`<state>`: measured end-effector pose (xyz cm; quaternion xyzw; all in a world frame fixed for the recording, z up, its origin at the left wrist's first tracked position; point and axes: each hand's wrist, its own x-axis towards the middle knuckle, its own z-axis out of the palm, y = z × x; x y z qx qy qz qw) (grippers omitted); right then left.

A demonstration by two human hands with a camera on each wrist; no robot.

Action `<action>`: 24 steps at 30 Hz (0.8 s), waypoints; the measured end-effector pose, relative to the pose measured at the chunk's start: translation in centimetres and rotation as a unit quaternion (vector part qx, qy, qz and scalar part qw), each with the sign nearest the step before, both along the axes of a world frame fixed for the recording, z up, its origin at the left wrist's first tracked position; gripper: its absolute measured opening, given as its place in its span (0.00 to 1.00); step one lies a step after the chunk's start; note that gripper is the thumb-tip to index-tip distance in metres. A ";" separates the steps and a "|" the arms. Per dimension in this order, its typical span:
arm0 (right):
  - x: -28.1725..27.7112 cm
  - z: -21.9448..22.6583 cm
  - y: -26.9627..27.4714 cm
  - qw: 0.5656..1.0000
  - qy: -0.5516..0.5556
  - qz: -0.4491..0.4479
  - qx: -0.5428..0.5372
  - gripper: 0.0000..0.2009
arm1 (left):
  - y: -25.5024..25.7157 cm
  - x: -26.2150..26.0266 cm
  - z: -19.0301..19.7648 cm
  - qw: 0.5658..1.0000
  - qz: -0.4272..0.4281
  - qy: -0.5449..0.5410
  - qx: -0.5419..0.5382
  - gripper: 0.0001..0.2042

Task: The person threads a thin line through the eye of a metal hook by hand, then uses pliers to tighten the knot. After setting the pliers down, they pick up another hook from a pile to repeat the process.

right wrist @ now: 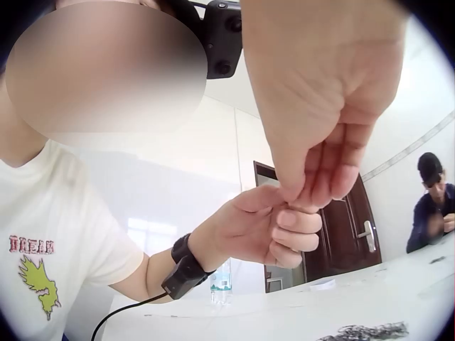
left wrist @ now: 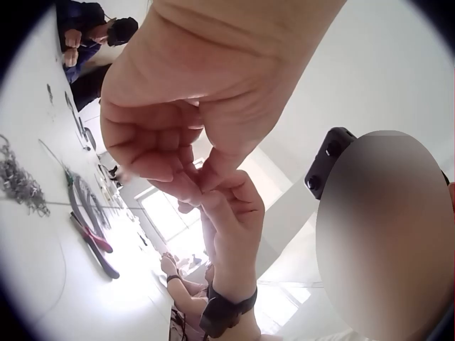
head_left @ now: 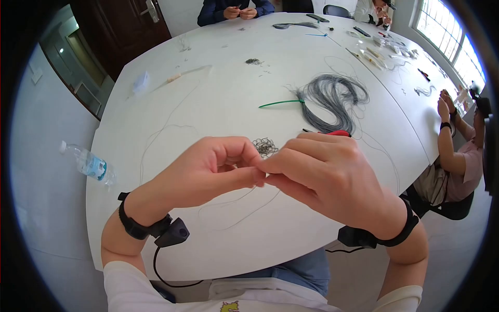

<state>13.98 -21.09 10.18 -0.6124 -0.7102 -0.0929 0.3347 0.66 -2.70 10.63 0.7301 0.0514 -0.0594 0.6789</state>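
Note:
My left hand [head_left: 213, 164] and right hand [head_left: 327, 171] meet fingertip to fingertip above the white table, thumbs and forefingers pinched together. Thin grey line [head_left: 252, 212] trails just below them in the head view; the fingers mostly hide what they pinch, and I cannot tell whether a small hook is there too. In the left wrist view, the right thumb and forefinger press close against the left fingertips. Right behind the hands lies a pile of small dark metal hooks [head_left: 265, 147]. Red-handled pliers [head_left: 339, 133] lie beyond the right hand, partly covered by it.
A bundle of grey line [head_left: 332, 101] with a green tie [head_left: 280, 103] lies beyond the pliers. A plastic water bottle [head_left: 89, 163] lies at the left. Farther back is a smaller dark pile [head_left: 253, 61]. Other people sit around the table, one at the right [head_left: 457, 140].

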 end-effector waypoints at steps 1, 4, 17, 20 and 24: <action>0.1 -0.2 -0.2 1.000 -0.007 -0.002 -0.002 0.07 | -0.1 0.1 -0.3 1.000 0.004 0.009 -0.003 0.03; 1.1 -0.3 -1.1 0.999 -0.037 -0.020 -0.013 0.06 | 0.6 -0.2 -0.8 0.997 -0.046 0.056 -0.039 0.04; 11.0 -2.1 -9.1 0.850 -0.183 -0.455 -0.191 0.05 | 4.2 -4.1 2.1 0.994 0.087 0.031 0.054 0.03; 8.5 -2.2 -7.5 0.864 -0.161 -0.448 -0.162 0.08 | 2.5 -2.4 0.7 0.991 0.049 0.017 0.125 0.02; 2.3 -1.1 -3.4 0.952 0.203 -0.088 -0.214 0.20 | 0.2 -0.4 -0.4 0.975 -0.012 0.003 0.220 0.03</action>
